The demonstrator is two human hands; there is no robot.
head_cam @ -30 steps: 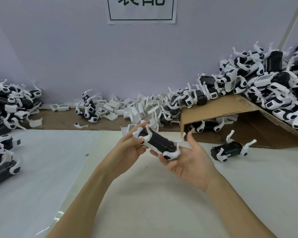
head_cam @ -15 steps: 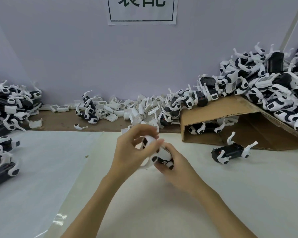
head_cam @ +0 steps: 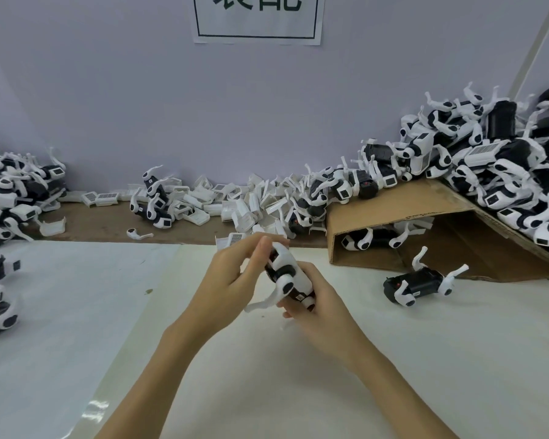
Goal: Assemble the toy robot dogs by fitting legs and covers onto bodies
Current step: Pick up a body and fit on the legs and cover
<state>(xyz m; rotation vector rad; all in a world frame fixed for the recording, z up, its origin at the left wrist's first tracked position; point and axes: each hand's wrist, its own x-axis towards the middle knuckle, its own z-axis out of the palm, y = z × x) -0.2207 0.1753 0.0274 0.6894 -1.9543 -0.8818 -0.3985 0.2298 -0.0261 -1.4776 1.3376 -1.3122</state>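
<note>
Both hands hold one black-and-white toy dog (head_cam: 288, 277) above the middle of the white table (head_cam: 298, 375). My left hand (head_cam: 235, 277) curls over its upper end, fingers on the white cover. My right hand (head_cam: 319, 307) cups the body from below and behind. A white leg (head_cam: 262, 304) sticks out to the lower left. A second black body with white legs (head_cam: 420, 285) lies on its back to the right. Loose white covers (head_cam: 241, 204) are heaped along the back wall.
A tipped cardboard box (head_cam: 403, 223) stands at the right with a large heap of dogs (head_cam: 504, 166) on and behind it. More dogs (head_cam: 10, 191) pile up at the left edge. A loose leg (head_cam: 138, 234) lies on the brown strip.
The dog was held flat between two open palms; both hands have closed around it and turned it upright. The white cover side now faces me.
</note>
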